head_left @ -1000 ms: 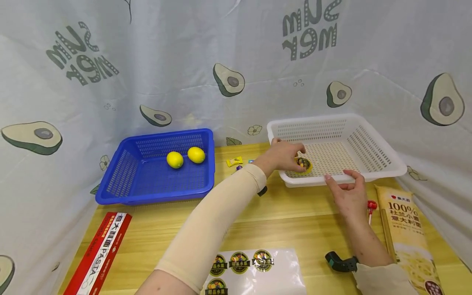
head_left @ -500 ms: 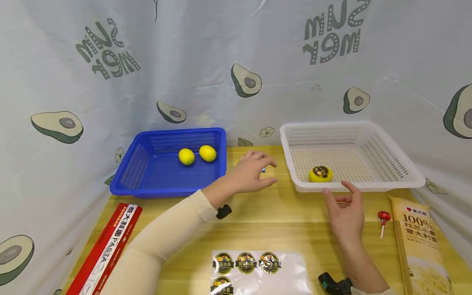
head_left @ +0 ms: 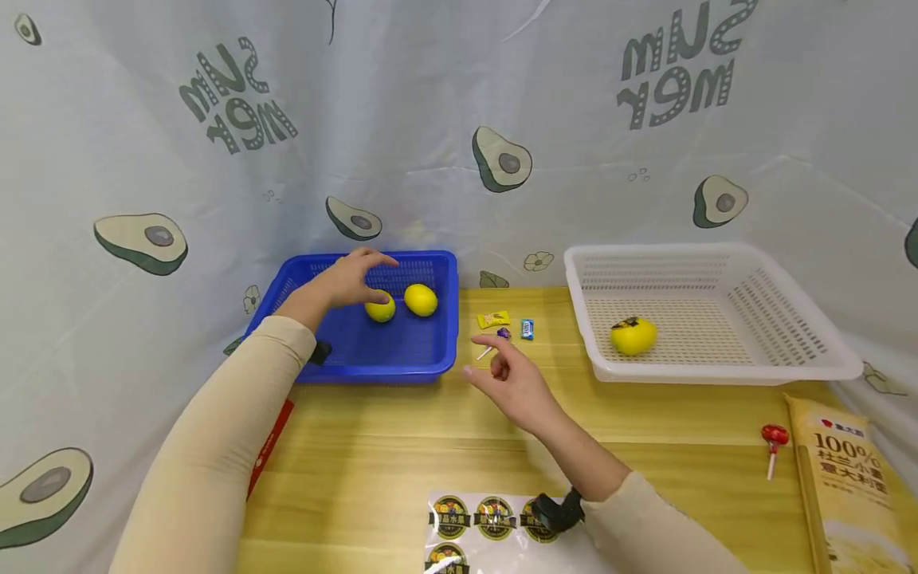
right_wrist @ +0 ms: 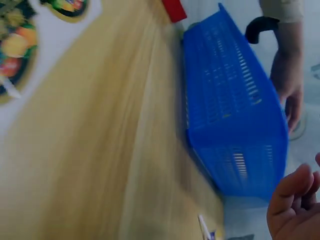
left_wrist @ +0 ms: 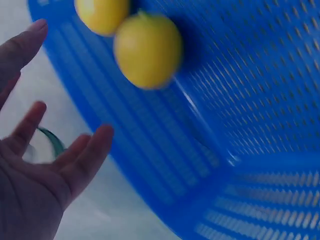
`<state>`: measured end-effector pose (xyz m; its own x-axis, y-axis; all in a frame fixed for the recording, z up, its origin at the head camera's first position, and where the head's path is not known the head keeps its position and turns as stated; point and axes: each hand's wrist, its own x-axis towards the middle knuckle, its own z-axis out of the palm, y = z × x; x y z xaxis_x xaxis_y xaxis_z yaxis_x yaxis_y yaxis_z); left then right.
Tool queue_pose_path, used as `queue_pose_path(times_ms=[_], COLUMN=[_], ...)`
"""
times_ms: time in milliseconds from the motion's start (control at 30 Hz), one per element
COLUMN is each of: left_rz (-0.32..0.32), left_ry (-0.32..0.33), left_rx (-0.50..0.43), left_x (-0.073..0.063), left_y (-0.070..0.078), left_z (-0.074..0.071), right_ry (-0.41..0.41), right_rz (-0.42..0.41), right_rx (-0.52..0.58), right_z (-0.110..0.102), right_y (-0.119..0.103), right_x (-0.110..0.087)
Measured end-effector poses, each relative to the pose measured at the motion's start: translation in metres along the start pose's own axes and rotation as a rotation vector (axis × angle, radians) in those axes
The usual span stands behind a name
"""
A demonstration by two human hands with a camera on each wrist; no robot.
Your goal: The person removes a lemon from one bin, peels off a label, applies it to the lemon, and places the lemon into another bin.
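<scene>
My left hand hangs over the blue basket, thumb and fingers spread apart with nothing between them. Two yellow lemons lie inside: the left lemon is partly covered by the thumb in the head view, and the right lemon sits beside it. The left wrist view shows a lemon close to the spread fingers. My right hand is held off the blue basket's right side, empty, its thumb and index finger apart and the other fingers bent. A lemon with a dark label lies in the white basket.
Between the baskets lie a yellow candy, a blue candy and a purple lollipop. A sheet of round stickers is at the front. To the right are a red lollipop and a pasta bag; a red box is left.
My left hand has left the labelled lemon in the white basket and swung left over the blue basket. My right hand has moved from the white basket's rim leftward toward the blue basket.
</scene>
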<state>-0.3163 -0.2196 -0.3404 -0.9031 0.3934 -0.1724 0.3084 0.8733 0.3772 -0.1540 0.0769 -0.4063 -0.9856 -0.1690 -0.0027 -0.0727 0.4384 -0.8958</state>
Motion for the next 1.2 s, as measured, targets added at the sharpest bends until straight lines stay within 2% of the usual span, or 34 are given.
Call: queue_pose_path(times_ms=[200,367,467,667,867,1033,1200], left_rz=[-0.064,-0.151,-0.180,-0.219,-0.219,-0.187,-0.143], left_ry=[-0.141,-0.236,-0.266,-0.262,-0.257,-0.249,-0.168], left_rx=[-0.001,-0.085,-0.124,-0.176,-0.233,-0.280,-0.270], left_x=[0.022,0.031,0.034,0.038,0.035,0.029,0.020], left_y=[-0.021,-0.029,-0.032,-0.039,-0.040,-0.034,-0.014], left_z=[0.001,0.012,0.021,0.034,0.034,0.019,-0.004], right_ry=[-0.146,-0.209,-0.219,-0.224,-0.227,-0.231,-0.224], right_rz=[0.050,0.077,0.073,0.077,0.096,0.098,0.096], right_rx=[0.035,0.076,0.078,0.074,0.067,0.061,0.055], right_z=[0.016,0.020,0.021,0.023,0.025,0.026,0.026], right_y=[-0.008,-0.004,-0.002,-0.002,-0.003,-0.004,-0.002], right_x=[0.039,0.051,0.053,0.054,0.054,0.054,0.056])
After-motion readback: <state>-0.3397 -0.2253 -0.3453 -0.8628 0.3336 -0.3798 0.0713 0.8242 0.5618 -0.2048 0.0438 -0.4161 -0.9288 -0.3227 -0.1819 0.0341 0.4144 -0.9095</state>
